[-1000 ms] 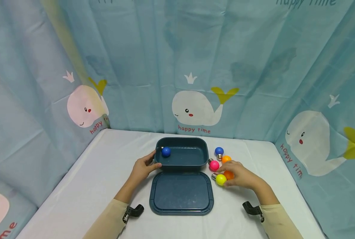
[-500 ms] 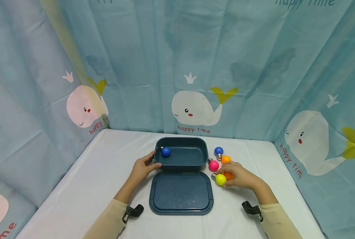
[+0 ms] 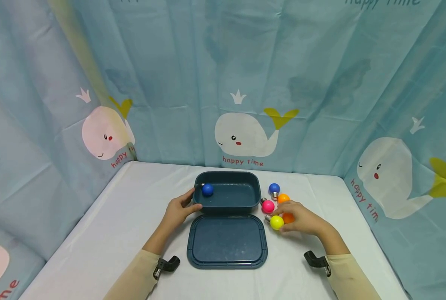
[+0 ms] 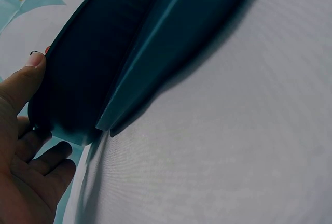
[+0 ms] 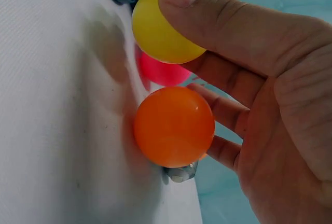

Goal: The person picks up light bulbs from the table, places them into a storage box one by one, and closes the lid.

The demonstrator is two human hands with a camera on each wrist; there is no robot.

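Observation:
My left hand (image 3: pixel 177 211) grips the near left corner of a dark teal plastic box (image 3: pixel 226 207), its thumb on the front wall. Inside that box a blue light bulb (image 3: pixel 207 190) lies at the left. With thumb and forefinger my right hand (image 3: pixel 301 219) pinches a yellow light bulb (image 3: pixel 276 223), its metal base pointing left. In the right wrist view an orange bulb (image 5: pixel 174 127) sits just beside the fingers, its base downward in the picture. A pink bulb (image 3: pixel 268 206) is beyond the yellow one, near the box.
The flat teal lid (image 3: pixel 227 241) lies directly in front of the box. Another blue bulb (image 3: pixel 274 188) and a second orange bulb (image 3: pixel 283 198) lie right of the box. A whale-print curtain (image 3: pixel 245 137) stands behind the white-covered table (image 3: pixel 144 183).
The yellow bulb has shifted slightly up and left with my right hand's fingertips. My left hand stays at the box corner.

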